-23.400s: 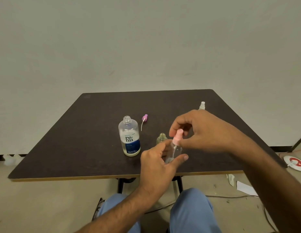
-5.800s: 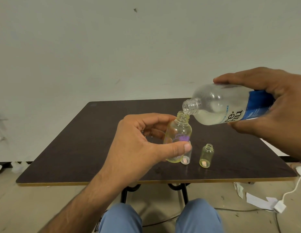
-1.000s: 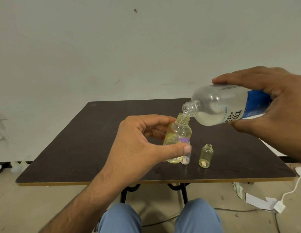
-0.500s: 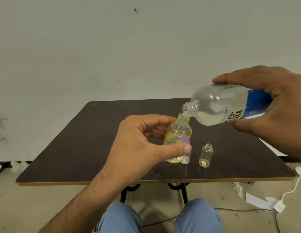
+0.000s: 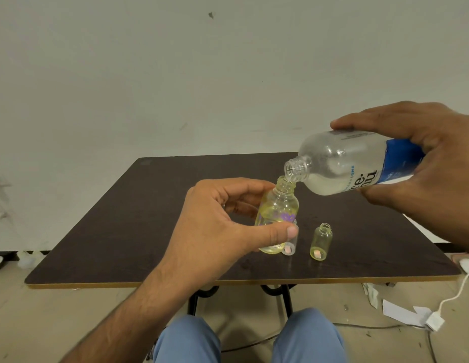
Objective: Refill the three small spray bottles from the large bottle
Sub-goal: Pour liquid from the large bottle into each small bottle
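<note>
- Above the near half of the dark table, a yellow-tinted small bottle is held upright in the left hand, with the thumb curled across its front and the fingers wrapped behind it.
- The large bottle is gripped by the right hand, fingers over the top and thumb beneath. Its long axis is laid almost level, with the open neck pointed left and slightly down.
- The large bottle's mouth is placed just above and to the right of the small bottle's open mouth, the two rims near or touching; which of these cannot be told.
- A pool of liquid is seen along the lower side of the large bottle; a stream between the mouths cannot be made out.
- The pour is judged to depend on the two necks being kept in line, since the receiving mouth is narrow.
- On the table, a second small bottle is stood uncapped to the right, and a third is partly hidden behind the held one. Both are judged to be awaiting filling.
</note>
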